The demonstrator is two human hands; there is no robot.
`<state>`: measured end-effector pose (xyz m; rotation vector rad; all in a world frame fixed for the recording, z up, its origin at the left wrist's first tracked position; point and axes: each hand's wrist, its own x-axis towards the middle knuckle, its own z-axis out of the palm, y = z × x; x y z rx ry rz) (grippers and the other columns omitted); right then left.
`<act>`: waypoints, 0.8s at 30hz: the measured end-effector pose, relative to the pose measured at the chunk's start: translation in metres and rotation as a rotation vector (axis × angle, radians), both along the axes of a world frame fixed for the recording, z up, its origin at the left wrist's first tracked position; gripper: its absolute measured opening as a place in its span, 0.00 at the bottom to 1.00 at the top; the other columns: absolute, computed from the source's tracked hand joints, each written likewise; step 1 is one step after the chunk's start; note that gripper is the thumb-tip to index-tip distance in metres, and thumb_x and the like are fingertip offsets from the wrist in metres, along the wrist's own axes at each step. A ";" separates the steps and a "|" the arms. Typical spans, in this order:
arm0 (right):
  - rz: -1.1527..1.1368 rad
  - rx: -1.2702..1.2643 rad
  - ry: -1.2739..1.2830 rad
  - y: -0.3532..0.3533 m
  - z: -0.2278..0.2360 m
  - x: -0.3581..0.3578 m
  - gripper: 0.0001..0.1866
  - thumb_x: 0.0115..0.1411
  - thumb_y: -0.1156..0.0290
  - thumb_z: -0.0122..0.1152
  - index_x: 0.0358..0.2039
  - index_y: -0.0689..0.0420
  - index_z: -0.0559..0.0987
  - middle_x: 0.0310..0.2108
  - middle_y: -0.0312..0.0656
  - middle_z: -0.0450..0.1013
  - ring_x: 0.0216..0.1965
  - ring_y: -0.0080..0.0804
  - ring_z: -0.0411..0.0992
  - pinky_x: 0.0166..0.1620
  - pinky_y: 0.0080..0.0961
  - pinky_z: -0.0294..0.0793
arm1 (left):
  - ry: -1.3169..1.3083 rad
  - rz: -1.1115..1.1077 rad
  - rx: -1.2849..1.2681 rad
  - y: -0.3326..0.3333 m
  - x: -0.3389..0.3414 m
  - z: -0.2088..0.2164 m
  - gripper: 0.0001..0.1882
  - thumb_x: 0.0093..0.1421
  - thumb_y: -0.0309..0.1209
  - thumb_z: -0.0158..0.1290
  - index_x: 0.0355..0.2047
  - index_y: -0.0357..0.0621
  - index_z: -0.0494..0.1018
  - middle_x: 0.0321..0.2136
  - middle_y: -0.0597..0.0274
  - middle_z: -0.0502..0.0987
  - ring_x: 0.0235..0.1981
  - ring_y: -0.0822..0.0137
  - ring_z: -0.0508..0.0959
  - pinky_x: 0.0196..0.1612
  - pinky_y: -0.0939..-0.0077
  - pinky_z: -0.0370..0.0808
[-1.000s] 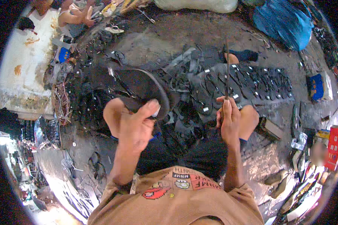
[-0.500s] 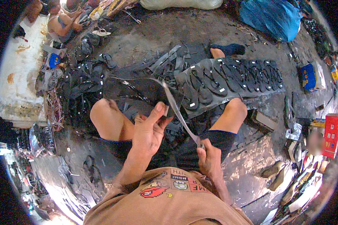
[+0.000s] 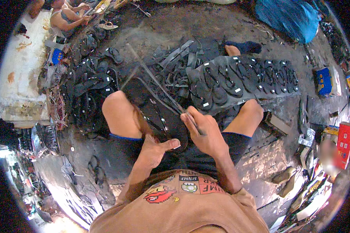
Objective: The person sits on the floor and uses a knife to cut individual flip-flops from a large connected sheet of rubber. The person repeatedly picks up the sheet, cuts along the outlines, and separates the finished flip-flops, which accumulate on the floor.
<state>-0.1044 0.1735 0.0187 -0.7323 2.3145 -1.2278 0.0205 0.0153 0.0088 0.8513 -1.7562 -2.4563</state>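
Note:
Between my knees is a black thong sandal (image 3: 139, 98) with glossy straps, its toe end pointing away from me. My left hand (image 3: 152, 152) grips its heel end, thumb on top by a small white label (image 3: 176, 147). My right hand (image 3: 208, 132) is closed at the sandal's right side on a long, thin greyish strip (image 3: 153, 79). The strip reaches up and left over the sandal, smeared by motion, with a bend near the toe. Something dark shows between the right fingers; I cannot make out what it is.
Several black sandals with white labels lie in rows on a dark sheet (image 3: 200, 73) ahead right. More sandals are heaped (image 3: 91, 83) left of my knee. Black offcuts (image 3: 177, 54) lie beyond. A blue bag (image 3: 287, 19) stands far right; another person (image 3: 66, 19) sits far left.
My right hand has moved up and left to the sandal, bringing the strip along. My left hand has dropped nearer my lap, and the sandal's straps now face up more plainly.

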 end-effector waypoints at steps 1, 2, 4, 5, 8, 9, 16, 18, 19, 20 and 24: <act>0.002 -0.065 -0.051 -0.006 -0.001 0.003 0.15 0.75 0.56 0.51 0.42 0.56 0.73 0.24 0.61 0.75 0.29 0.68 0.75 0.31 0.58 0.73 | 0.014 -0.007 0.005 -0.004 0.003 -0.002 0.43 0.52 0.24 0.72 0.66 0.41 0.63 0.55 0.61 0.77 0.53 0.65 0.79 0.58 0.65 0.79; 0.003 -0.130 -0.102 -0.011 -0.002 0.007 0.15 0.75 0.57 0.51 0.43 0.56 0.73 0.24 0.61 0.75 0.29 0.68 0.75 0.31 0.58 0.73 | 0.028 -0.015 0.010 -0.007 0.005 -0.003 0.43 0.52 0.25 0.73 0.65 0.40 0.63 0.55 0.60 0.77 0.52 0.65 0.79 0.57 0.66 0.78; -0.054 -0.203 -0.059 -0.023 -0.013 0.029 0.14 0.76 0.59 0.49 0.45 0.57 0.73 0.24 0.60 0.75 0.28 0.67 0.76 0.29 0.55 0.72 | -0.083 0.220 0.098 0.004 0.006 0.013 0.40 0.53 0.30 0.74 0.64 0.38 0.66 0.54 0.59 0.77 0.50 0.65 0.79 0.55 0.69 0.78; -0.097 -0.208 -0.110 -0.018 -0.016 0.036 0.14 0.76 0.59 0.49 0.45 0.57 0.73 0.24 0.60 0.75 0.28 0.66 0.76 0.28 0.54 0.71 | -0.064 0.328 0.126 0.013 0.003 0.011 0.40 0.54 0.31 0.73 0.63 0.38 0.66 0.53 0.59 0.77 0.49 0.65 0.80 0.54 0.69 0.78; -0.194 -0.241 -0.306 0.003 -0.002 0.053 0.15 0.78 0.61 0.44 0.42 0.60 0.72 0.17 0.33 0.61 0.19 0.24 0.59 0.24 0.32 0.60 | -0.050 0.525 0.146 0.007 0.005 0.000 0.38 0.56 0.35 0.72 0.63 0.39 0.67 0.52 0.58 0.77 0.47 0.64 0.80 0.50 0.70 0.80; -0.125 -0.149 -0.349 0.020 -0.002 0.059 0.15 0.77 0.61 0.45 0.42 0.60 0.72 0.17 0.37 0.60 0.19 0.25 0.59 0.25 0.32 0.61 | -0.037 0.549 0.135 0.006 0.006 0.000 0.34 0.58 0.33 0.70 0.61 0.41 0.68 0.50 0.59 0.78 0.46 0.63 0.81 0.48 0.67 0.82; 0.056 0.100 -0.454 0.083 -0.013 0.113 0.16 0.74 0.57 0.48 0.46 0.59 0.72 0.27 0.62 0.76 0.33 0.69 0.76 0.36 0.59 0.72 | -0.054 0.554 0.108 0.009 0.006 0.000 0.27 0.60 0.29 0.67 0.57 0.46 0.69 0.47 0.59 0.80 0.44 0.60 0.83 0.44 0.60 0.85; 0.082 0.121 -0.453 0.073 -0.017 0.099 0.16 0.74 0.57 0.49 0.45 0.59 0.72 0.28 0.62 0.77 0.33 0.69 0.76 0.37 0.58 0.72 | -0.068 0.527 0.112 0.008 0.007 0.007 0.27 0.60 0.30 0.67 0.57 0.47 0.69 0.47 0.59 0.80 0.44 0.60 0.83 0.44 0.60 0.85; 0.098 0.130 -0.448 0.064 -0.022 0.089 0.16 0.74 0.57 0.49 0.45 0.59 0.72 0.29 0.62 0.77 0.34 0.69 0.76 0.37 0.58 0.73 | -0.089 0.526 0.092 0.008 0.008 0.007 0.27 0.60 0.30 0.67 0.57 0.47 0.69 0.47 0.59 0.80 0.45 0.60 0.83 0.44 0.61 0.86; 0.047 0.051 -0.303 0.053 -0.039 0.086 0.15 0.74 0.57 0.49 0.45 0.58 0.72 0.27 0.61 0.77 0.34 0.67 0.77 0.36 0.58 0.72 | -0.110 0.517 0.071 0.010 0.009 0.008 0.27 0.60 0.30 0.67 0.58 0.47 0.69 0.47 0.59 0.80 0.45 0.60 0.83 0.44 0.61 0.86; 0.085 -0.075 -0.281 -0.005 -0.050 0.044 0.15 0.74 0.57 0.50 0.45 0.57 0.72 0.27 0.59 0.77 0.32 0.66 0.77 0.35 0.57 0.72 | -0.139 0.489 0.129 0.010 0.012 0.019 0.29 0.59 0.32 0.68 0.58 0.41 0.69 0.47 0.58 0.80 0.44 0.63 0.83 0.45 0.67 0.85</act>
